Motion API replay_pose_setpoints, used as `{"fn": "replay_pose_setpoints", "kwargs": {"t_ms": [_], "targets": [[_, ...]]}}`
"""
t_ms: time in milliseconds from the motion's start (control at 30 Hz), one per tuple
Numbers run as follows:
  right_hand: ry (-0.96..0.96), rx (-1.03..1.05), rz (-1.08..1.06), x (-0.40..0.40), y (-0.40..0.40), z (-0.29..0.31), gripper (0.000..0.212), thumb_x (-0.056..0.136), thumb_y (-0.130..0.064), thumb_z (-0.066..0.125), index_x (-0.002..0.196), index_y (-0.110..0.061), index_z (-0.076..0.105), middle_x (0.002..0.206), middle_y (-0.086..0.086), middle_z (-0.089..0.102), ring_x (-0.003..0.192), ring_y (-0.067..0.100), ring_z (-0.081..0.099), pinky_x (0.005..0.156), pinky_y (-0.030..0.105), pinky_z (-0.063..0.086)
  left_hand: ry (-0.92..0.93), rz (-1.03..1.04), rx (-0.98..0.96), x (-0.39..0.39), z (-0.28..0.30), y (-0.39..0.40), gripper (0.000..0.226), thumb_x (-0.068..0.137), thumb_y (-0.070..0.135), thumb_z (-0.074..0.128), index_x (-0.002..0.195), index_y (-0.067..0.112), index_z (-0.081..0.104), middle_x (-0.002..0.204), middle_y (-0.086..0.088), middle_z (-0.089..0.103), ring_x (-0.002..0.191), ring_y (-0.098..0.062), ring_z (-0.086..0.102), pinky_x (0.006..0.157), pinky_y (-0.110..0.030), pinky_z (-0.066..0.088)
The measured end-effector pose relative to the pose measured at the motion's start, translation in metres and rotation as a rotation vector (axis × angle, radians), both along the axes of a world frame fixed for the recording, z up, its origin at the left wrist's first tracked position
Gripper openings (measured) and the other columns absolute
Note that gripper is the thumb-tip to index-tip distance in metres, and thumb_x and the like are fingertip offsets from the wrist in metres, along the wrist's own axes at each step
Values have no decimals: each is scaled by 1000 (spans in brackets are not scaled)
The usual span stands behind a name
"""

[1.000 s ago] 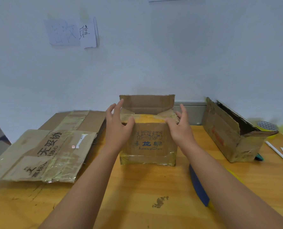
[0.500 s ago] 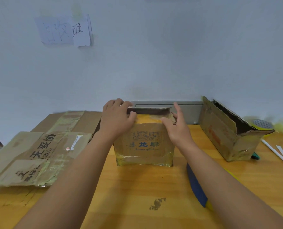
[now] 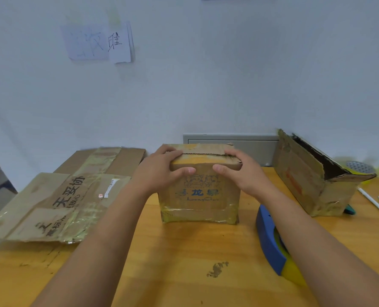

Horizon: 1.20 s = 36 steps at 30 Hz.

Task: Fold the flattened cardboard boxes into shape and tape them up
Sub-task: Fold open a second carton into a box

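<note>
pressing down the top flaps of the small brown cardboard box with blue printed characters (image 3: 199, 193), i have my left hand (image 3: 159, 171) curled over its top left corner, fingers on the flaps and thumb on the front face. my right hand (image 3: 241, 171) grips the top right corner the same way, thumb pointing in toward the other thumb. the 2 flaps meet along a seam on top, and the box stands upright on the orange wooden tabletop (image 3: 184, 251), straight in front of me. a stack of flattened brown cardboard boxes with glossy tape strips (image 3: 58, 196) lies to the left. a blue and yellow tape dispenser (image 3: 270, 242) sits under my right forearm. a larger worn cardboard box lying open on its side (image 3: 312, 176) rests to the right.
</note>
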State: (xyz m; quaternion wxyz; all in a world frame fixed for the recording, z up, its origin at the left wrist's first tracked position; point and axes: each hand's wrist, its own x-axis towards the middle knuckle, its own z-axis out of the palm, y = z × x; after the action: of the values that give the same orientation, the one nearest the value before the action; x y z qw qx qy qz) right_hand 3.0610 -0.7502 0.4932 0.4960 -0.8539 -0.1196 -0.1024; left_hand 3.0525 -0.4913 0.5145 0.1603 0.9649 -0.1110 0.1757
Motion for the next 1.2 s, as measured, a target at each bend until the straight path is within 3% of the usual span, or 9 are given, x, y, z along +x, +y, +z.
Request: {"fn": "replay_pose_setpoints", "kwargs": {"t_ms": [267, 500, 667, 767, 867, 1033, 1200], "targets": [[-45, 33, -25, 14, 6, -10, 74, 76, -62, 73, 139, -30, 53, 133, -11, 52, 125, 16, 50, 104, 40, 46, -37, 29, 18, 14, -7, -7, 106, 64, 95, 27, 145, 29, 46, 144, 12, 40, 124, -18, 49, 93, -37, 48], [11, -11, -44, 21, -1, -13, 87, 69, -72, 65, 143, -28, 51, 153, 0, 44, 138, 23, 43, 112, 48, 40, -84, 24, 81, 26, -12, -14, 90, 76, 87, 35, 142, 28, 49, 144, 9, 43, 122, -22, 50, 93, -39, 47], [30, -105, -55, 21, -9, -10, 89, 69, -76, 59, 144, -30, 51, 156, -3, 41, 138, 23, 43, 110, 42, 41, -92, 22, 61, 25, -16, -19, 83, 83, 82, 39, 141, 24, 51, 146, 6, 44, 121, -22, 54, 91, -37, 47], [57, -161, -58, 22, -16, -16, 75, 79, -67, 66, 141, -28, 52, 140, -7, 52, 128, 19, 49, 98, 33, 43, 20, 12, 28, 22, -30, -26, 84, 85, 80, 41, 144, 21, 48, 150, 3, 40, 125, -21, 53, 94, -36, 47], [107, -173, -26, 18, -20, -31, 72, 84, -60, 69, 144, -26, 49, 143, -5, 52, 121, 13, 49, 94, 30, 42, 41, 17, 37, 16, -53, -32, 85, 85, 80, 38, 146, 22, 45, 152, 3, 39, 127, -22, 51, 97, -37, 47], [113, -146, -37, 19, -15, -37, 79, 84, -58, 70, 150, -25, 43, 153, -3, 43, 135, 21, 45, 109, 40, 42, 57, 25, 43, 24, -52, -29, 87, 82, 82, 39, 148, 25, 41, 153, 6, 37, 130, -22, 48, 99, -40, 48], [103, -175, -49, 17, -13, -39, 80, 86, -55, 70, 153, -25, 37, 161, -2, 34, 143, 23, 37, 113, 40, 35, 59, 17, 49, 22, -56, -29, 85, 79, 83, 43, 150, 37, 35, 152, 9, 35, 127, -20, 49, 96, -38, 50]]}}
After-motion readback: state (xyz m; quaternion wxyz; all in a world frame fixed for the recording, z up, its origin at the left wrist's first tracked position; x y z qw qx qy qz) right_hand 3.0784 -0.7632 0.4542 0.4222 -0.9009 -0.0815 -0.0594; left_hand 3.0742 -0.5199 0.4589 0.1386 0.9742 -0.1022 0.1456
